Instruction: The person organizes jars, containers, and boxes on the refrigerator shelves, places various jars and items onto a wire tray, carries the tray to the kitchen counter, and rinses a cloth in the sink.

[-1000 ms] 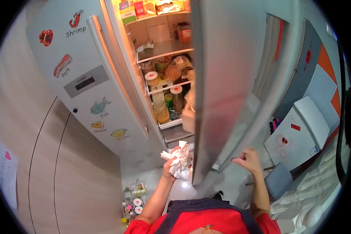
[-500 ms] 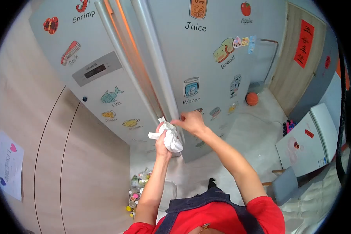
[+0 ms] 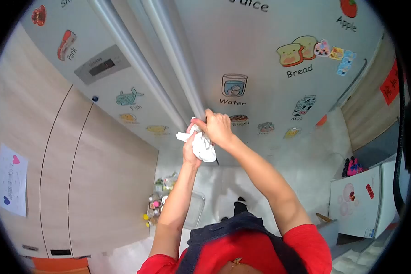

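My left hand (image 3: 191,148) is closed around a crumpled white cloth (image 3: 204,147), whose ends stick out at the upper left and hang below. My right hand (image 3: 218,128) is at the lower end of the right refrigerator door handle (image 3: 173,52), its thumb reaching across toward the cloth and its fingers curled, partly hidden. Both hands are side by side in front of the large grey refrigerator (image 3: 260,59). Its left handle (image 3: 134,59) runs parallel to the right one. Food stickers with English words cover both doors.
Light wooden cabinets (image 3: 55,160) stand on the left. On the floor by my left forearm are jars and bottles (image 3: 155,203) and a clear tray (image 3: 196,210). To the right are a small white fridge (image 3: 356,201) and a grey chair (image 3: 329,233).
The orange-lit strip between the doors is gone; the right door has swung shut. My right hand has come in against the handle and cloth. My view has shifted closer to the right door.
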Demonstrator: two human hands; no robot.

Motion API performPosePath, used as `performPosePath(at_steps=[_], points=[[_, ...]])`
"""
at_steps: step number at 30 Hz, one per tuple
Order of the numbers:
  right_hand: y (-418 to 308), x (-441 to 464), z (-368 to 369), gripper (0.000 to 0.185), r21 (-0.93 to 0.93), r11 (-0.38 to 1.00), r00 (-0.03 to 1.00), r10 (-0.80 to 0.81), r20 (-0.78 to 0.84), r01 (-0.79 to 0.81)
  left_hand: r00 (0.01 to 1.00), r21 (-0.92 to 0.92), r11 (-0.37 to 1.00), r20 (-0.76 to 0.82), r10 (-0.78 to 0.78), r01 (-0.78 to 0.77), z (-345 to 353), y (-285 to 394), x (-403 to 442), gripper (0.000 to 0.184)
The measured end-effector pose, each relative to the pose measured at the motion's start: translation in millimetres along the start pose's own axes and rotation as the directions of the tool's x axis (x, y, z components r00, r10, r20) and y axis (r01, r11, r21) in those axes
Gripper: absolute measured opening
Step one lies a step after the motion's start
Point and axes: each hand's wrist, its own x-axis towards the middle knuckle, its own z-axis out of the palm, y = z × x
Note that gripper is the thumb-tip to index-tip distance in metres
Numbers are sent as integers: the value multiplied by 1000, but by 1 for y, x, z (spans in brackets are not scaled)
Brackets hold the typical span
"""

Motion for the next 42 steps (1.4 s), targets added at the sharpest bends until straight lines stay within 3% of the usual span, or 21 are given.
performPosePath(at_steps=[3,5,7,10,12,15,19,21,22,23,26,28,29,30,32,33,35,37,40,41,42], points=[[6,4,-1,51,65,997,994,35,108,-42,999,-56,998,47,11,-8,-14,0,-3,57],[14,-1,-3,43,278,953,982,73,177,-121,991,-139,990,123,49,-32,-26,4,-10,66],[23,-20,-2,34,398,913,993,56,104,-93,990,-171,983,108,87,-67,-42,11,-21,73],[56,-53,11,34,458,858,955,115,274,-235,994,-206,972,-25,109,-112,-67,9,-37,76],[73,-86,34,35,567,647,827,188,530,-510,981,-185,971,-149,126,-153,-86,15,-59,77],[78,-124,60,35,630,523,782,121,612,-574,945,-126,968,-278,174,-216,-115,23,-104,77],[45,-149,73,33,551,506,681,104,725,-664,882,-280,905,-436,179,-321,-150,28,-168,67],[19,-161,84,32,549,428,637,86,766,-718,853,-234,920,-495,167,-315,-166,28,-198,59],[14,-167,92,32,544,403,611,49,790,-736,850,-349,874,-512,123,-337,-171,21,-209,55],[5,-175,99,32,541,414,607,35,794,-732,849,-460,812,-523,80,-359,-175,13,-222,51],[-27,-205,129,31,499,452,553,-14,833,-739,836,-205,942,-535,118,-265,-203,-13,-266,46],[-52,-235,152,24,424,572,495,-37,868,-702,897,-379,886,-435,83,-266,-248,-43,-300,46],[-76,-258,170,24,415,580,486,-37,873,-701,940,-661,702,-339,37,-266,-280,-53,-323,47],[-90,-280,178,21,414,575,504,-4,864,-706,939,-665,696,-343,35,-269,-285,-58,-343,47],[-108,-333,213,18,397,605,508,14,861,-690,806,-688,693,-527,-271,-217,-311,-48,-375,48],[-118,-363,229,22,322,603,458,82,885,-730,808,-698,678,-525,-267,-230,-332,-43,-389,48],[-158,-404,250,32,362,570,477,61,877,-738,795,-633,744,-555,-243,-215,-367,-40,-422,50],[-203,-431,267,42,309,510,395,67,916,-803,729,-652,731,-598,-334,-200,-387,-24,-443,54],[-249,-453,300,49,268,543,324,8,946,-796,748,-597,770,-612,-258,-224,-412,-4,-461,50],[-254,-461,315,49,401,689,414,-159,896,-603,750,-603,764,-610,-256,-230,-419,-6,-461,50],[-256,-467,329,50,518,771,453,-337,825,-371,668,-540,793,-703,-244,-280,-424,-10,-460,54]])
